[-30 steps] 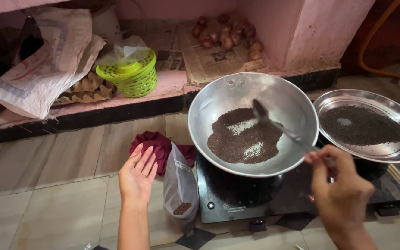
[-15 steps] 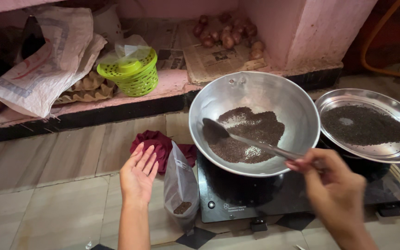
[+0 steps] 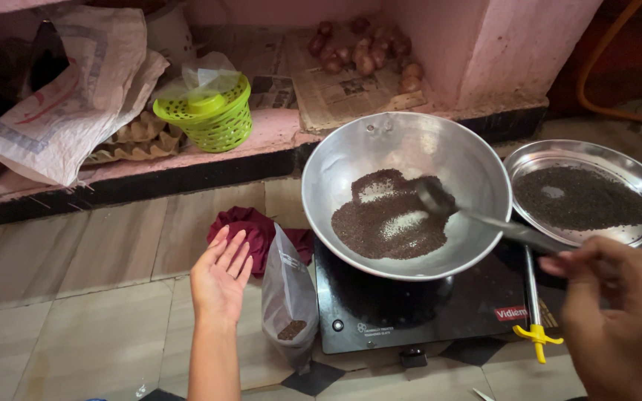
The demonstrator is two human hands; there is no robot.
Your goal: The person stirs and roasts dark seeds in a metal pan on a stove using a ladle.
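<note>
While gripping the handle of a metal spoon point(image 3: 484, 220), right hand point(image 3: 622, 319) sits at the near right of the wok point(image 3: 406, 194), fingers curled shut around the dark handle. Spoon bowl rests inside the wok, at the right edge of the heap of dark seeds point(image 3: 389, 219) on the wok's bottom. Under the wok, a black cooktop point(image 3: 417, 312) on the tiled floor. Left of the wok and below its rim, left hand point(image 3: 221, 278) hovers palm up, fingers spread apart, holding nothing. Between that hand and the cooktop stands a clear plastic pouch point(image 3: 289, 297), upright, with a little dark seed at its bottom. Behind the hand and pouch, just left of the wok, lies a crumpled maroon cloth point(image 3: 250, 226). Right of the wok, touching or nearly touching its rim, sits a steel plate point(image 3: 637, 174) covered with more dark seeds. In front of the wok, on the cooktop's right part, lies a thin metal rod with a yellow end point(image 3: 533, 312). Beyond the wok, on a pink ledge: a green plastic basket point(image 3: 206, 115), a white sack point(image 3: 68, 96), newspaper with onions point(image 3: 362, 52).
</note>
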